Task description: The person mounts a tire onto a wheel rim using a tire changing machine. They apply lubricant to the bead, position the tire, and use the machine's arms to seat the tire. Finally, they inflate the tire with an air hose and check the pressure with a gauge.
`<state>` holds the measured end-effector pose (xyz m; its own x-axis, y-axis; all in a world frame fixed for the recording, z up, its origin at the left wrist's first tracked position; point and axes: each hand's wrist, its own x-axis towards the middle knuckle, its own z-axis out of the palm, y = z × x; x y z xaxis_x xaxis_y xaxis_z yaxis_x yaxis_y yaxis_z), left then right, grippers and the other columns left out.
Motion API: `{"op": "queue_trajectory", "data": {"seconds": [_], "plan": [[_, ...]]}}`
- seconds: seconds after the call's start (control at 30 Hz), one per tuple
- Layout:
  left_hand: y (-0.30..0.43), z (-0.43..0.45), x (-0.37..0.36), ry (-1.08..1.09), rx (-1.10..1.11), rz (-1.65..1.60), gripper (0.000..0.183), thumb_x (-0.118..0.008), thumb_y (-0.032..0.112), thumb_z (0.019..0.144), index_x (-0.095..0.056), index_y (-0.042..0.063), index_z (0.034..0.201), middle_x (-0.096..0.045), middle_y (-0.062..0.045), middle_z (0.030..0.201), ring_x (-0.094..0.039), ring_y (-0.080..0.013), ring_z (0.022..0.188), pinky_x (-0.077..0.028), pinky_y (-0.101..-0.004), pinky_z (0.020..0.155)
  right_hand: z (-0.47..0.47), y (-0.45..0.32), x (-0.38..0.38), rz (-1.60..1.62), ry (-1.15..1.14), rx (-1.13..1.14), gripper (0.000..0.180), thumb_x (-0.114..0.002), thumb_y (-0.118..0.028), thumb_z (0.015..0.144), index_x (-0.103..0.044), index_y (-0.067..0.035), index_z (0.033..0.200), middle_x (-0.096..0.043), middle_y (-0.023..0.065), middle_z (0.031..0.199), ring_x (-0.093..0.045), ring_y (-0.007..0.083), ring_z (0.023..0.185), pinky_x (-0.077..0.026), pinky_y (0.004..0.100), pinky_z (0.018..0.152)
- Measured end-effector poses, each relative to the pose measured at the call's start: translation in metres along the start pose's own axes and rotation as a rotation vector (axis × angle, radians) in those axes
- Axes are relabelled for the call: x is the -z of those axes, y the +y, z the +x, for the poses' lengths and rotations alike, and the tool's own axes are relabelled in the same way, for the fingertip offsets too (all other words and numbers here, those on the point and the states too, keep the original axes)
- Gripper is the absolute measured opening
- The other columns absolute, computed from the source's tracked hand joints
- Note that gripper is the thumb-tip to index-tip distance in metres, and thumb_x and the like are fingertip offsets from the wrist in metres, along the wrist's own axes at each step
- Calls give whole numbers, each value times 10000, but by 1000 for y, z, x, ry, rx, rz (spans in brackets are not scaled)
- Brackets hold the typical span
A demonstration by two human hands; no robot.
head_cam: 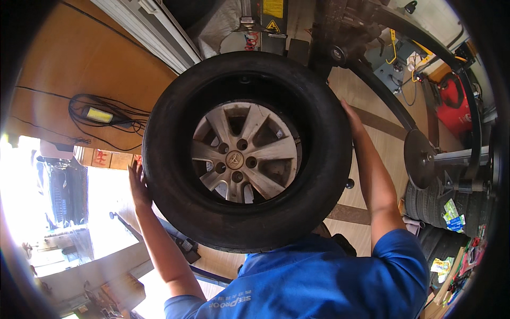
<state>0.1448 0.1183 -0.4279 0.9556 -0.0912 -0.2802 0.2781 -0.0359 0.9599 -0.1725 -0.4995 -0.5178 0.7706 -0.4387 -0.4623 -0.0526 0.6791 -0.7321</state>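
A large black rubber tyre (247,227) fills the middle of the view, tilted towards the camera. Through its opening shows a dirty silver alloy wheel (235,159) with a Toyota centre cap and several bolt holes; whether the tyre is seated on it I cannot tell. My left hand (139,185) presses flat against the tyre's left edge, fingers extended. On the opposite edge rests my right hand (352,115), its fingers partly hidden behind the tyre. Both hands hold it between them.
A dark metal machine arm with a round disc (419,158) curves along the right. Stacked tyres (426,203) stand below it. Beside the left edge, a coiled black cable (79,115) lies on an orange-brown surface. A machine column (273,40) with warning labels rises at the top.
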Motion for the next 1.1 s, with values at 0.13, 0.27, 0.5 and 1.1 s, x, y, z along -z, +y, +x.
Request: {"op": "queue_trajectory", "data": {"seconds": [0.13,0.27,0.5,1.1], "plan": [[5,45,-17,-370,25,16,743,-586,502,963,-373,105,1554,-456,-127,1516,-453,-283,1365,-347,-382,1149,-67,57,0,68,-23,186,707,-428,-597,1023,-483,-47,1463,-565,128,1420,-560,256,1262,-401,377,1115],[-1,31,-22,-462,5,-160,690,-614,397,950,-409,88,1532,-506,-100,1471,-494,-252,1318,-383,-369,1118,-106,86,-9,167,197,169,713,-392,-610,1028,-475,-56,1470,-573,131,1406,-560,268,1259,-399,391,1121],[-14,-64,-12,-212,-94,-34,758,-605,419,933,-339,83,1558,-481,-141,1476,-493,-279,1311,-392,-381,1104,-83,18,-32,9,165,168,687,-422,-577,1028,-489,-45,1456,-583,135,1381,-579,266,1211,-438,381,1063],[-40,-200,73,400,-244,153,643,-517,500,1020,-388,77,1486,-421,-133,1523,-363,-263,1454,-343,-452,1122,20,-34,-68,-872,-79,519,706,-372,-559,1053,-484,6,1461,-507,156,1480,-472,229,1365,-328,345,1159]]}}
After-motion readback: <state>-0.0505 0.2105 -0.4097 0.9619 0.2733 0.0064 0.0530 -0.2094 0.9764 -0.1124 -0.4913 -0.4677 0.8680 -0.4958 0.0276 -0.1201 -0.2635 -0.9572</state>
